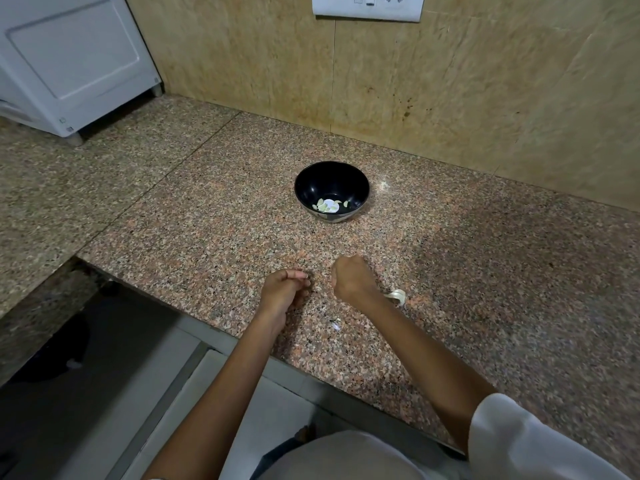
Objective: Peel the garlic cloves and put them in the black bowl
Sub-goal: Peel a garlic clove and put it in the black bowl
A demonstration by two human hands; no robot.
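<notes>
So from the head camera, the only view we've got, the black bowl point(311, 184) sits upright on the speckled granite counter point(207, 220), out past both hands and a bit closer to the tiled wall point(450, 98) than to the counter's front edge. It's glossy black inside, with a small cluster of peeled cloves point(322, 206) on the bottom. They look pale, yellowish-green and smooth, several lying close together and one a little apart to the right. There's also a bright white patch among them that we can't make out. Nearer to us, the left hand point(284, 289) hovers low over the counter with its fingers curled in toward the thumb. Whether it's pinching something small we honestly can't tell. The right hand point(349, 278) is just beside it, balled up like a fist with its back to the camera, so we can't see if there's a clove in there either. Tucked right by the right wrist is a pale curled piece point(397, 296) lying on the counter. It could be skin or garlic, we can't say which. A tiny whitish scrap point(335, 326) lies on the counter between the two forearms. A white sleeve point(519, 445) covers the right upper arm. Off at the far left a white appliance point(69, 64) stands on the counter, and a white socket plate point(369, 8) sits up on the wall.
</notes>
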